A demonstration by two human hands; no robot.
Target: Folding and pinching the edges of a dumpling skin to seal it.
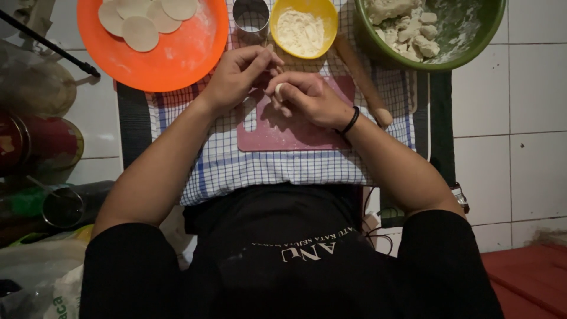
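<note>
Both hands meet over a pink cutting board (pixel 283 133). The right hand (pixel 307 100) is curled around a small dough piece (pixel 279 88), of which only a pale rounded end shows between thumb and fingers; its long axis cannot be told. The left hand (pixel 236 74) is bent beside it, fingertips touching the right hand's fingers, though whether it pinches the dough is unclear. The board lies on a blue-checked cloth (pixel 236 165). Just right of the right hand a wooden rolling pin (pixel 363 80) lies slanted, its near end towards the wrist. Beyond the hands stand a metal ring cutter (pixel 251 18), a yellow bowl of flour (pixel 304 26), an orange plate (pixel 177 56) bearing flat dough rounds (pixel 142 32), and a green basin (pixel 466 41) of dough lumps.
</note>
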